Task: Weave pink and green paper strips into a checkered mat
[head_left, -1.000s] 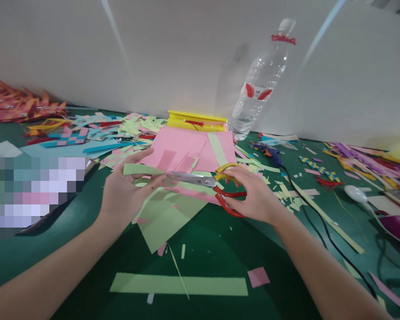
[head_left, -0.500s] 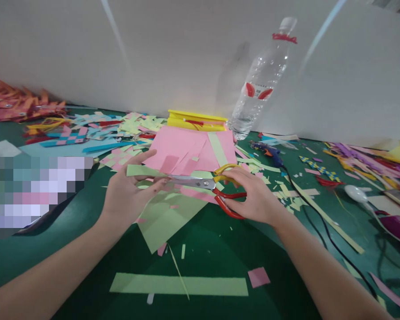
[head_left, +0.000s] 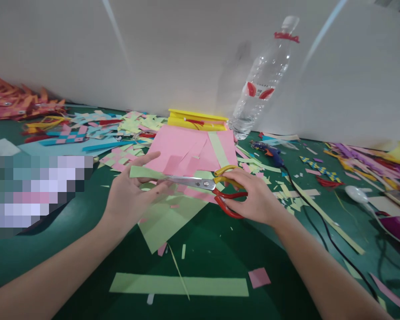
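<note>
My left hand (head_left: 128, 195) pinches a light green paper strip (head_left: 145, 172) that sticks out to the left between thumb and fingers. In my right hand (head_left: 253, 193) is a pair of scissors (head_left: 196, 182) with one yellow and one red handle loop. The blades point left and meet the strip at my left fingertips; their tips are partly hidden there. Pink paper sheets (head_left: 176, 142) lie behind the scissors, and a green paper sheet (head_left: 173, 218) lies below my left hand. Nearer to me a long green strip (head_left: 213, 286) rests flat on the table.
A tilted clear bottle (head_left: 262, 84) leans at the wall beside a yellow folded piece (head_left: 200, 120). To the right lie a blue glue gun (head_left: 268, 150) with a black cord and a white spoon (head_left: 355, 194). Paper scraps (head_left: 143, 123) and an orange spiky craft (head_left: 18, 100) are at left.
My left hand and the green strip have shifted slightly right, towards the scissors. The scissors have stayed almost in place, with their blades looking a little closer together.
</note>
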Tool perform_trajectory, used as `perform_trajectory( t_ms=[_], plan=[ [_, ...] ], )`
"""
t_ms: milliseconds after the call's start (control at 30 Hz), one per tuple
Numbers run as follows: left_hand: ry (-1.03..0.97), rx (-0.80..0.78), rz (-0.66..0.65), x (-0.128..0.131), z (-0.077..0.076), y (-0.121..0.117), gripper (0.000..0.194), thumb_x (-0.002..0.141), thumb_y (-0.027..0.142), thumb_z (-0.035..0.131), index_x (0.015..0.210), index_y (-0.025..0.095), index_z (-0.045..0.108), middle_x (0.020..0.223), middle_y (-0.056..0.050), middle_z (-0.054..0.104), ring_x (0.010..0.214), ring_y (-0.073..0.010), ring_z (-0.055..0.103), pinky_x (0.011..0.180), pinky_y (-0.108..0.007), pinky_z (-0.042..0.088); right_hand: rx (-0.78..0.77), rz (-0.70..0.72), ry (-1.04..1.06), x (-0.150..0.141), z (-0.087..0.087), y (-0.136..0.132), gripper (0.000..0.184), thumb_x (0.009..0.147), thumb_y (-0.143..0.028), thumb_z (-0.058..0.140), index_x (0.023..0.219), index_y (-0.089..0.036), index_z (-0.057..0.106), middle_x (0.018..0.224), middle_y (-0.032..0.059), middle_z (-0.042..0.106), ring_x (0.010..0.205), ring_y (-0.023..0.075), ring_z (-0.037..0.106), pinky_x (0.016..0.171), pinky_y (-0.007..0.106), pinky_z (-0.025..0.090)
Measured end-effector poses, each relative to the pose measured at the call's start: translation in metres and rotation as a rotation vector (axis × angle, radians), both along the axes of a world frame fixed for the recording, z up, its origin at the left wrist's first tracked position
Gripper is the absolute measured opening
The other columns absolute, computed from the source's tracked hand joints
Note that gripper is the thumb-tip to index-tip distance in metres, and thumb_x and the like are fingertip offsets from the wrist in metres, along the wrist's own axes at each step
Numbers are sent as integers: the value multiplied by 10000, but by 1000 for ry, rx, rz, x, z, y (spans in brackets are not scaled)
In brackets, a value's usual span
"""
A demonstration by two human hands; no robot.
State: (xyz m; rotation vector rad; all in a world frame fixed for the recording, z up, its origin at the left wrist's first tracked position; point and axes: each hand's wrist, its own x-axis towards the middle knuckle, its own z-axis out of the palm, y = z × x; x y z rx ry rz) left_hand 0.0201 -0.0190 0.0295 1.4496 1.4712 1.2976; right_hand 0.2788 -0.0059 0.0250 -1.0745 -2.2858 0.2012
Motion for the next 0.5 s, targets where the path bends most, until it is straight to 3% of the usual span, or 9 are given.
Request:
perform_trajectory(
  t_ms=[500],
  plan=[
    [36,-26,17,-3,1,1,616,674,350,763,1247,247,562,739,16,750,786,-200,723,536,-196,561,-80,-18,-28,2,1,1,348,771,-322,630,1086,-206,536,1129,105,615,937,220,622,781,378,545]
  ],
)
